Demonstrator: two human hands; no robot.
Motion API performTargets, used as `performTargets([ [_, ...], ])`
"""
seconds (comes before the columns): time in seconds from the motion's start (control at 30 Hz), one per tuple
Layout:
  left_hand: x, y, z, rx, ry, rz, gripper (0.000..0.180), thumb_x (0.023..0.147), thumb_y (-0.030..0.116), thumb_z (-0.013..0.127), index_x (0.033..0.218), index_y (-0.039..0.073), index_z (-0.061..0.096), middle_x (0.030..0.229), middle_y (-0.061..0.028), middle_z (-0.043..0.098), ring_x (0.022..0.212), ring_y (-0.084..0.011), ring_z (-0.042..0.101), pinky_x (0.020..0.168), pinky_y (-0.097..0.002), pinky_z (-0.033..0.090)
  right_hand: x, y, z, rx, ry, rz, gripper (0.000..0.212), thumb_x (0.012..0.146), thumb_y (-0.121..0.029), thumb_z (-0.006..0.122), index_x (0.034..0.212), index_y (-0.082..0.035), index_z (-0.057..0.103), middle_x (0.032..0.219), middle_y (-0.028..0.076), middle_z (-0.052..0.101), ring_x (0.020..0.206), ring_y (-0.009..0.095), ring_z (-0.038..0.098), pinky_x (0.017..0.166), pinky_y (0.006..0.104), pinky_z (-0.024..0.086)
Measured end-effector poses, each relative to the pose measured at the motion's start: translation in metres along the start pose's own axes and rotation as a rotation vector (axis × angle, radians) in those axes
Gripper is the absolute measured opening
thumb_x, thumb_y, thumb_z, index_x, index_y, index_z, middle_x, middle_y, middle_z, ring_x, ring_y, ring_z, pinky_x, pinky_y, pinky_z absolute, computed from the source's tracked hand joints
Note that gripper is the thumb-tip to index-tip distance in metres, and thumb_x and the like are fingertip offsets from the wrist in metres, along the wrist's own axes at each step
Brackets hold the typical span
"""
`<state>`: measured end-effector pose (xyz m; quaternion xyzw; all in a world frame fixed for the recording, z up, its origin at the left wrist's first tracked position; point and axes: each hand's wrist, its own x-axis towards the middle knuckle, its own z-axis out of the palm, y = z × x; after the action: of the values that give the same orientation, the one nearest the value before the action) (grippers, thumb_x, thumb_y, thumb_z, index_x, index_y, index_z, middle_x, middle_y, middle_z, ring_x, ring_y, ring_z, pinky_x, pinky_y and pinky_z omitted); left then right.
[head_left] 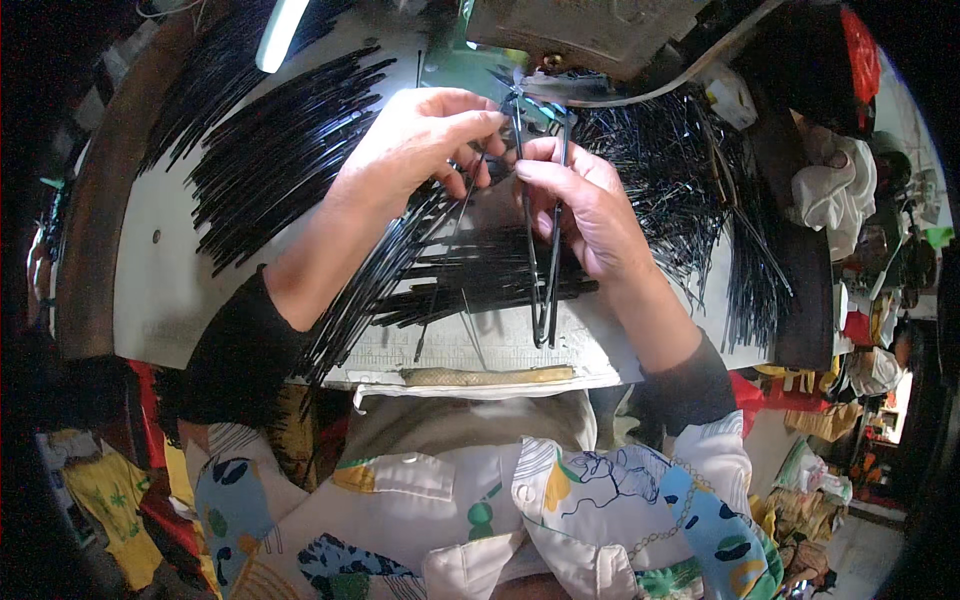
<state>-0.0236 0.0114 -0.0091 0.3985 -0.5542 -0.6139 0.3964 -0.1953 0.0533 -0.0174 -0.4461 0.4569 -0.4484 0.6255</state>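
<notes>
A thin glossy black strip [542, 322] hangs in a long narrow loop, its bend toward me and its two ends up by the sewing machine [560, 45]. My right hand [588, 208] is closed around the loop's upper part, thumb and fingers pinching it. My left hand [432, 135] is closed in a pinch beside the strip's upper end, close under the machine head. What lies exactly between the left fingertips is partly hidden. Another thin dark strand runs down below the left fingers. Both hands are raised over the white table [150, 310].
Straight black strips [290, 140] lie in rows at the left, with more strips [480, 275] under my hands. A tangled heap of black pieces [660, 170] spreads at the right. A bright lamp [284, 35] hangs above. Near the front edge lies a tan wrapped rod [490, 376].
</notes>
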Motion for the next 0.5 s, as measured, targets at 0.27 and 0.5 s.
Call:
performTargets([
  [0.27,0.002,-0.0004,-0.0038,0.061,-0.065,-0.032,0.027,0.083,0.025,0.058,0.091,0.0,0.059,0.069,-0.0052,0.058,0.049,-0.0099,0.055,0.042,-0.019,0.04,0.0014,-0.0011,-0.0005,-0.028,-0.045,0.008,0.022,0.08,-0.018,0.063,0.092,-0.001,0.056,0.068,0.001,0.055,0.048,0.008,0.047,0.044,0.0199,0.037],
  [0.5,0.0023,-0.0043,0.0015,0.059,-0.043,-0.029,0.025,0.085,0.027,0.057,0.084,0.002,0.059,0.065,-0.0024,0.056,0.047,-0.0073,0.052,0.041,-0.0177,0.037,0.0043,0.0004,-0.0019,-0.023,-0.058,-0.023,0.023,0.08,-0.018,0.063,0.093,-0.001,0.056,0.068,0.001,0.055,0.048,0.007,0.047,0.044,0.0198,0.037],
])
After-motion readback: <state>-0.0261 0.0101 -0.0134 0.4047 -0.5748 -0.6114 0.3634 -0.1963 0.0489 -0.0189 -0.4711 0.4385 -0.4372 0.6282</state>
